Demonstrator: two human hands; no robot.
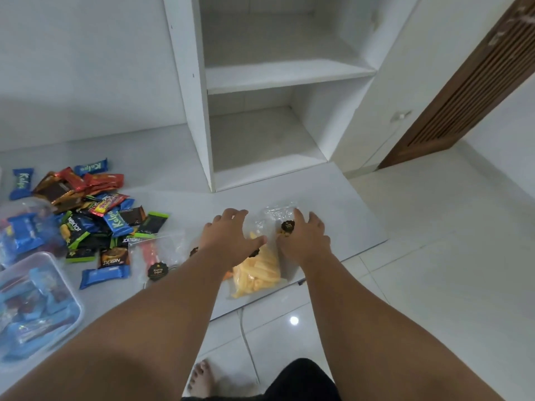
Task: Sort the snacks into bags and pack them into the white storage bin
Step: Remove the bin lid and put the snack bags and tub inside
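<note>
The person is bent over the low white platform (pixel 341 195) that runs out from the foot of the white shelf unit (pixel 260 73), both bare arms stretched forward. Straight out from the shelf unit's bottom compartment lies a clear bag of yellow snack sticks (pixel 257 274), flat on the platform with its filled end towards the person and its crumpled clear end towards the shelf unit.

The left hand (pixel 228 233) lies on the bag's left side, fingers spread wide and pointing at the shelf unit, thumb reaching across the plastic. The right hand (pixel 305 237) lies on the bag's right side, fingers stretched and only slightly bent, pressing down on the plastic. A round black sticker (pixel 288 226) on the bag shows just beside its thumb. Neither hand is curled round anything; the bag sits between and under the two palms.

Out from the shelf unit's left corner lies a second clear bag (pixel 162 253) with something red in it and a black label. Further left of the shelf unit is a loose pile of wrapped snacks (pixel 95 209), blue, red, green and dark. Furthest left, a translucent bin (pixel 62 280) holds blue packets. To the right of the shelf unit stands a slatted wooden door (pixel 463 96).
</note>
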